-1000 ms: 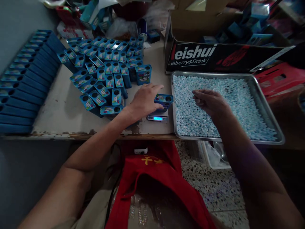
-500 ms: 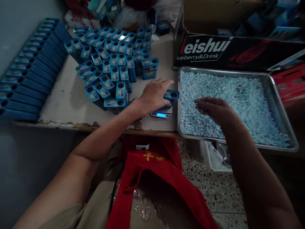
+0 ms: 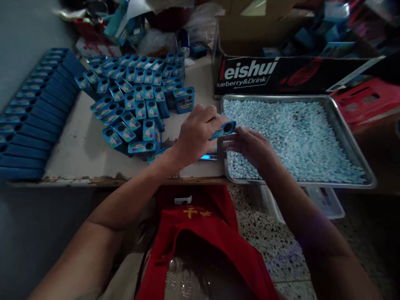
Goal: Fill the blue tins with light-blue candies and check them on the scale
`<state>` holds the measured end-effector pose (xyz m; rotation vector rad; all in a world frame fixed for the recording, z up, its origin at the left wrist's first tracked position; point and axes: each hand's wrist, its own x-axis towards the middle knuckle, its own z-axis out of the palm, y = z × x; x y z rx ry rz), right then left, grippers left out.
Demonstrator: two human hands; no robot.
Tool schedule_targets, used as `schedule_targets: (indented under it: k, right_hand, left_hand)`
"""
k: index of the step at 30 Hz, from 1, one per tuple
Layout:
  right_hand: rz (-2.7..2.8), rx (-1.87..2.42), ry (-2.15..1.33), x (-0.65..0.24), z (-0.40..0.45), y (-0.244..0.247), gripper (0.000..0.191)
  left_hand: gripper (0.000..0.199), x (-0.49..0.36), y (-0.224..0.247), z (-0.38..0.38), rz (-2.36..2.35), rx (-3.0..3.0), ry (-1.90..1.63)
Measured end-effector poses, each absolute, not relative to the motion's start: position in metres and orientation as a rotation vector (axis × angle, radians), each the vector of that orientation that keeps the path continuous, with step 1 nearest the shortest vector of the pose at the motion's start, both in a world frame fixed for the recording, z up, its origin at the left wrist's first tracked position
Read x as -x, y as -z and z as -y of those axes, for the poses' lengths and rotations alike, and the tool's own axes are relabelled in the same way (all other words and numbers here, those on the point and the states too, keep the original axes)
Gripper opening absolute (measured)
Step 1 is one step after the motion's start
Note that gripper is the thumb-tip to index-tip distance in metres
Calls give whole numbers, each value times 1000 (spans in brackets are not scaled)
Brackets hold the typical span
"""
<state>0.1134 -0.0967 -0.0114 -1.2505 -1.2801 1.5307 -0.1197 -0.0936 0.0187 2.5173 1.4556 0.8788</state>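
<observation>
My left hand (image 3: 196, 132) is closed around a small blue candy box (image 3: 222, 130) with a round dark hole in its top. It holds the box tilted above a digital scale (image 3: 213, 157), whose lit display shows below. My right hand (image 3: 256, 148) is at the right end of the box, beside the hole, its fingers drawn together. What sits between those fingertips cannot be made out. Under and beyond this hand, small pale blue and white candies (image 3: 312, 141) cover a metal tray (image 3: 371, 177).
Several blue boxes (image 3: 140, 109) stand grouped on the table to the left, and a long row of them (image 3: 40, 112) lines the wall side. Behind the tray is a black cardboard carton (image 3: 250, 77) holding more blue boxes. A red crate (image 3: 368, 102) is at the right.
My left hand has picked the box up off the scale and tilted it. My right hand has come left from over the candies to the box. The view has shifted slightly.
</observation>
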Motion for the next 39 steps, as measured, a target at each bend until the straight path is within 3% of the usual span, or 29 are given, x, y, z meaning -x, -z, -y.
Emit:
schedule_targets:
  k: [4, 8, 11, 14, 17, 20, 27, 30, 33, 36, 39]
  right_hand:
    - [1031, 1068, -1742, -86, 100, 10, 37]
    - [983, 1013, -1796, -76, 98, 11, 19]
    - [1028, 1034, -1753, -79, 91, 16, 17]
    - [1223, 1196, -1462, -98, 88, 15, 26]
    - [1663, 1541, -759, -124, 91, 13, 31]
    - [1868, 1595, -381, -132, 93, 21, 31]
    - [2218, 971, -884, -31, 101, 13, 28]
    - [2469, 651, -700, 11, 108, -5, 19]
    - [2715, 538, -247, 25, 123, -15, 6]
    - [2822, 583, 63, 23, 135, -10, 22]
    - [2807, 648, -54, 21, 138, 2, 35]
  left_hand:
    - [42, 123, -19, 91, -1414, -2548, -881]
    - [43, 128, -9, 84, -1484, -2539, -884]
    - [43, 132, -4, 80, -1565, -2457, -969]
    - [39, 139, -6, 81, -1634, -2240, -1100]
    - [42, 163, -19, 86, -1704, -2085, -1187]
    - [48, 219, -46, 99, -1827, -2019, -1217]
    - [78, 418, -98, 187, -2158, -1898, -1174]
    - [67, 479, -89, 228, -2306, -1716, -1068]
    - [67, 517, -72, 261, -2334, -1571, -990]
    - [81, 543, -59, 280, -2289, -1522, -915]
    - [92, 564, -50, 287, -2242, -1585, -775]
